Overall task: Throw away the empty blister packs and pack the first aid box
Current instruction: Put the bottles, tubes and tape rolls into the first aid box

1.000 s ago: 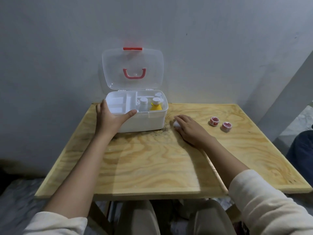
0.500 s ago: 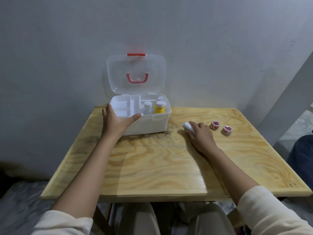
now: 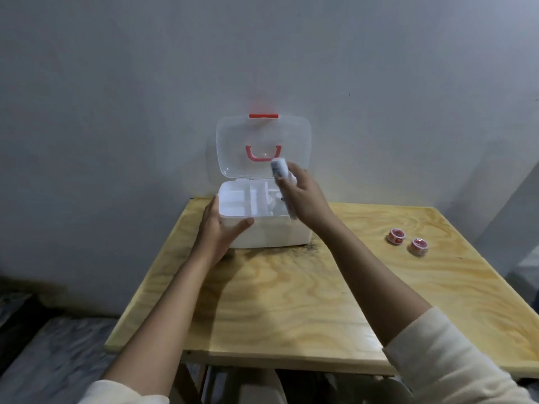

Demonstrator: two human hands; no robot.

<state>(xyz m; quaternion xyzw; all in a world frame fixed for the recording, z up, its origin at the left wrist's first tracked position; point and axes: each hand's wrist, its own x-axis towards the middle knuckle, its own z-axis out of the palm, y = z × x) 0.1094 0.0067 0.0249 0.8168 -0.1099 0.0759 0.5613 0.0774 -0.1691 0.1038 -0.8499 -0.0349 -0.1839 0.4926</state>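
We see both forearms reach forward from cream sleeves pushed up above the wrists, over a wooden counter (image 3: pixel 291 301) set against a grey wall.

The left hand (image 3: pixel 217 233) rests at the near left corner of the first aid box (image 3: pixel 271 234). Its fingers lie up along the box's left side and the thumb stretches across the front rim, so the hand is spread wide and braced against the white plastic rather than wrapped around anything.

The right arm crosses up and inward, and the right hand (image 3: pixel 303 199) hangs in the air above the right half of the open box. It is curled around a small white roll (image 3: pixel 278 169) with dark markings, which sticks up and to the left out of the grip, in front of the clear lid (image 3: pixel 262 135). The picture is blurred here, so we cannot tell what kind of roll it is.

The first aid box stands near the far edge of the counter, left of the middle, its lid upright against the wall with the red handle (image 3: pixel 263 153) showing through. Inside we see white dividers; the right compartments are partly hidden by the hand.

Two small red-and-white rolls of tape (image 3: pixel 396 237) sit side by side near the right edge, well apart from the box.
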